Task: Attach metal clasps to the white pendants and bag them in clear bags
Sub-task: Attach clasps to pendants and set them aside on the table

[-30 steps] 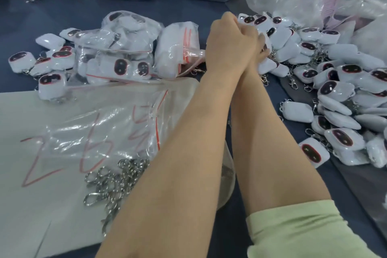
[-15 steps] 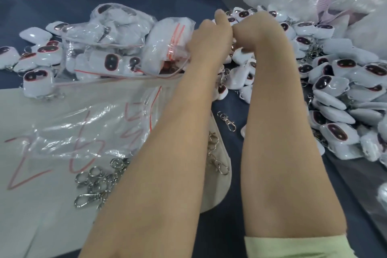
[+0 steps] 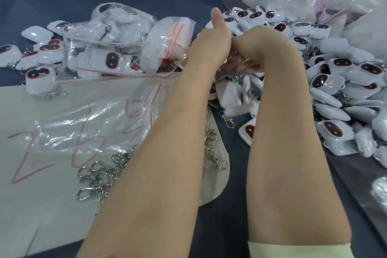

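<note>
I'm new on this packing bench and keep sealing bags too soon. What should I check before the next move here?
1. Right hand pinches the small clear bag: ok.
2. Left hand grips it too: cannot tell, fingers hidden.
3. Pendant fully inside the bag: cannot tell, blurred.
4. Metal clasp attached to that pendant: cannot tell.
5. Loose clasps within reach: ok.
6. Spare clear bags at hand: ok.

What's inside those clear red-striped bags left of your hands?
White pendants with dark oval faces, several packed in each clear bag. Lower ones are covered by upper ones and glare; whether each has its clasp, I cannot tell.
</note>
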